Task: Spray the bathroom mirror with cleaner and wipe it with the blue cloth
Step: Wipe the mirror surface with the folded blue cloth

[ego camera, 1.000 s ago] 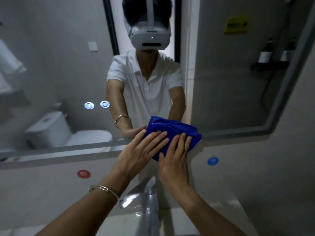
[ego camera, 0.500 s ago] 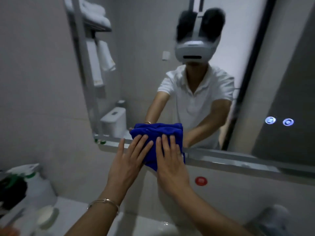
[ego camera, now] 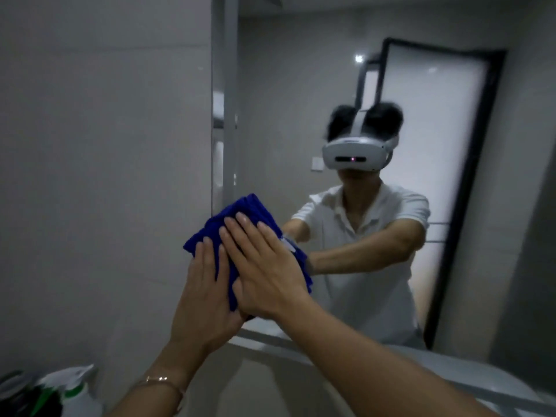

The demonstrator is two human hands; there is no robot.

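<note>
A folded blue cloth (ego camera: 240, 219) lies flat against the bathroom mirror (ego camera: 301, 100), close to the mirror's left edge. My left hand (ego camera: 207, 291) presses on the cloth's lower left part with straight fingers. My right hand (ego camera: 264, 266) lies flat over the cloth's middle and right part, its fingers straight and pointing up-left. Both hands cover much of the cloth. A white spray bottle (ego camera: 75, 389) with green markings stands at the bottom left, partly cut off by the frame.
A grey tiled wall (ego camera: 105, 145) fills the left side beside the mirror's edge. The mirror's lower frame (ego camera: 451, 368) runs along the bottom right. The mirror reflects a person in a white shirt and a dark-framed door (ego camera: 436, 145).
Both hands and the cloth have slid left along the mirror and then upward, from its lower edge to near its left edge. The right hand now overlaps the left more.
</note>
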